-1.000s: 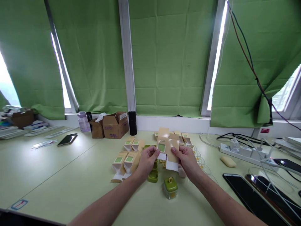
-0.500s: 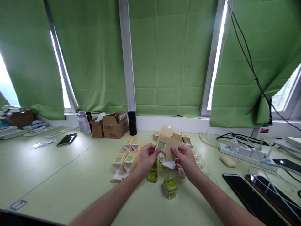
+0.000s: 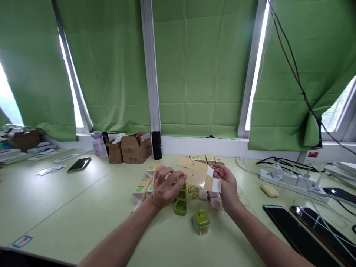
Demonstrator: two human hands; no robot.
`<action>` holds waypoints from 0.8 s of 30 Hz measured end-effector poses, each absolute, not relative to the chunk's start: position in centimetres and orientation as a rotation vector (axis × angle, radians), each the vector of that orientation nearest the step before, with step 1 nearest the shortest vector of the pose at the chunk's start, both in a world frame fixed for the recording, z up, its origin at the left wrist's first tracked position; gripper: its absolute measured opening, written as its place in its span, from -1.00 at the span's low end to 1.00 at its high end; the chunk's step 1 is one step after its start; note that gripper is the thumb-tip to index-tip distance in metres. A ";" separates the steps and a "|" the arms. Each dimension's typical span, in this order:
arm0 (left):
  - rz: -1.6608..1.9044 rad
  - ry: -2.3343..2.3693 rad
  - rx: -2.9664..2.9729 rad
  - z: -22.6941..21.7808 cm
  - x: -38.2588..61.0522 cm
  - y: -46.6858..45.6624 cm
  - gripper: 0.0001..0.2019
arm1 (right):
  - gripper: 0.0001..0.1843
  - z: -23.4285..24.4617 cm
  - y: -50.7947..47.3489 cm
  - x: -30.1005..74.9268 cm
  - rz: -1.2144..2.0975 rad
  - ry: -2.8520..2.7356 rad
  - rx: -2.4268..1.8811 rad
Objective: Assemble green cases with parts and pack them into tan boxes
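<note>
A flattened kraft-brown carton (image 3: pixel 198 173) with white inner flaps is held up over the table. My right hand (image 3: pixel 226 183) grips it at its right end, fingers behind the board. At its left edge is my left hand (image 3: pixel 168 187), fingers bent and apart; whether the fingertips touch the board I cannot tell. Below lie green square lids (image 3: pixel 180 207) in a row, small yellow pieces (image 3: pixel 191 189) and pale whitish blocks (image 3: pixel 215 203). A clear jar with a green lid (image 3: pixel 201 221) stands nearest me. Folded cartons with green labels (image 3: pixel 141 187) stand at left, partly hidden by my left hand.
More small cartons (image 3: pixel 210 159) line the back. Behind at left are a cardboard box (image 3: pixel 136 148), a black cylinder (image 3: pixel 156 145) and a purple bottle (image 3: pixel 98 144). To the right lie a power strip (image 3: pixel 292 181) with cables, a beige oval object (image 3: pixel 269 191) and a dark tablet (image 3: pixel 294 230).
The carton has been turned over and flattened, its green label no longer showing. My left hand's pinch has loosened and it has shifted slightly left; my right hand keeps its hold.
</note>
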State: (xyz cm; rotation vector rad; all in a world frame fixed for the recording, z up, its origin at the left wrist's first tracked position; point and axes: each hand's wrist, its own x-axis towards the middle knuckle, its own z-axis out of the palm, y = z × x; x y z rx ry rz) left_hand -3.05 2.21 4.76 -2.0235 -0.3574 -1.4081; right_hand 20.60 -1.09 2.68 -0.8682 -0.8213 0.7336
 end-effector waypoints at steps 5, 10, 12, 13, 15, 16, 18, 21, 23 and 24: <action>-1.393 -0.293 -1.993 5.0 -2.9 2.2 -0.64 | -0.59 3.2 -1.2 21.1 0.669 -0.791 -0.887; -1.376 -0.377 -1.969 4.9 -2.7 2.5 -0.69 | -0.59 4.2 -2.0 21.5 0.594 -0.788 -0.944; -1.415 -0.521 -2.029 4.9 -2.7 2.9 -0.76 | -0.62 4.7 -2.7 21.3 0.532 -0.850 -0.930; -1.460 -0.606 -2.073 5.0 -2.7 3.3 -0.80 | -0.63 5.0 -3.2 21.2 0.499 -0.896 -0.924; -1.594 -0.807 -2.144 5.3 -2.8 4.1 -0.90 | -0.67 5.3 -4.4 21.0 0.434 -1.014 -0.918; -1.670 -0.941 -2.161 5.6 -2.8 4.6 -0.91 | -0.69 5.4 -5.0 20.8 0.416 -1.074 -0.922; -1.793 -1.317 -2.158 6.4 -3.0 5.7 -0.85 | -0.74 5.3 -6.0 20.6 0.390 -1.158 -0.935; -1.867 -1.811 -2.206 7.6 -3.2 7.9 -0.80 | -0.78 4.7 -6.7 20.4 0.411 -1.248 -0.962; -1.844 -1.946 -2.226 8.1 -3.2 9.8 -0.78 | -0.78 4.2 -6.7 20.3 0.448 -1.296 -0.981; -1.828 -2.016 -2.226 8.2 -3.1 10.8 -0.77 | -0.77 3.9 -6.6 20.3 0.466 -1.319 -0.991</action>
